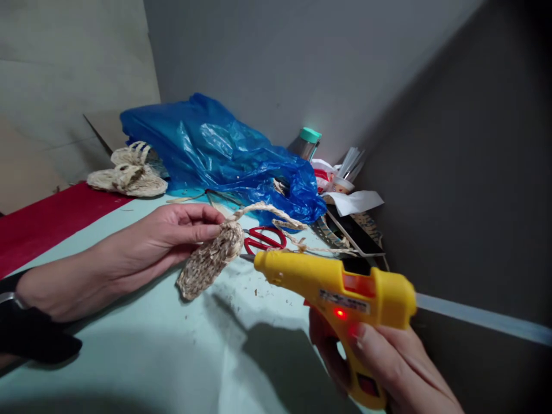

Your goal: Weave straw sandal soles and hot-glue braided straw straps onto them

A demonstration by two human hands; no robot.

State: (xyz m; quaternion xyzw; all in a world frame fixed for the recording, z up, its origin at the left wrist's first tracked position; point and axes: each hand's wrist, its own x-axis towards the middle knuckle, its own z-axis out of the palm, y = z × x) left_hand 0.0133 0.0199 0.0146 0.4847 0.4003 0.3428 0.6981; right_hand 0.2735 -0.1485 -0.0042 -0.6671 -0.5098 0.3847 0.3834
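A smooth grey wall [276, 75] rose behind a pale green surface [159, 356]. Above it was a flat, oval, sole-shaped pad of tan woven straw [210, 261], taken here as the clock's centre.

At about nine to ten o'clock ran a flat dark-red strip [64, 221]; towards half past ten sat pale woven straw slippers [149, 185] with looped uppers. At ten o'clock the left hand [172, 233] was closed in a pinch, thumb and fingers gripping the pad's upper end. The pad looked light, rough and unlikely to slip, fairly stiff but bendable, with strands that could probably fray; its edge, clear of heat, seemed the best hold.

At twelve lay a crumpled, glossy blue plastic bag [224, 149]. From the pad's top a pale twisted straw cord [261, 206] trailed towards two o'clock, near red-handled scissors [276, 244]. A clear jar with a turquoise lid [309, 135] stood at about one.

Just past three, the yellow plastic glue gun [319, 273], its red light lit, pointed its nozzle at the pad's edge; contact could not be told. The right hand [388, 359] was wrapped around its handle. A translucent glue stick [474, 315] jutted from its back.
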